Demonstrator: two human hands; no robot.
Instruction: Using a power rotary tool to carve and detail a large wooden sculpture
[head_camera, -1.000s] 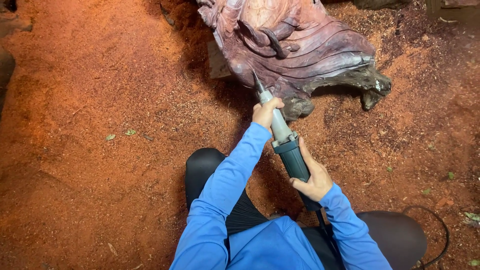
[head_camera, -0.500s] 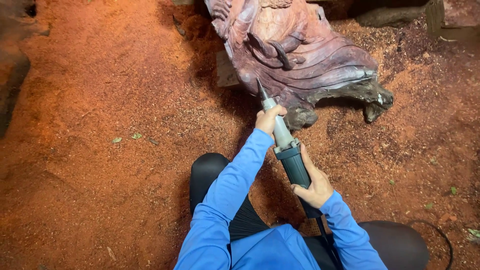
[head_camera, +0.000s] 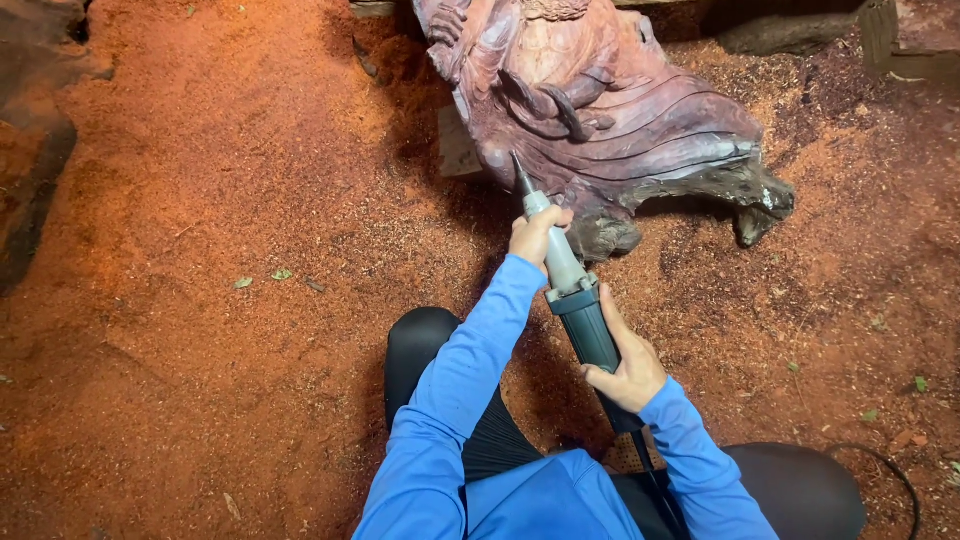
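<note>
Kneeling on the red sawdust-covered ground (head_camera: 200, 200), you are working on the large reddish-brown carved wooden sculpture (head_camera: 600, 110), which lies ahead of you with its dark base end to the right. The long grey and dark-blue electric die grinder (head_camera: 572, 290) points at the lower folds of the carving, its thin bit touching the wood. I judge this as a detail carving step; it calls for a steady, light pressure. Your left hand (head_camera: 535, 232) is closed around the grinder's pale neck, and your right hand (head_camera: 625, 365) grips the dark body. No container is visible here.
</note>
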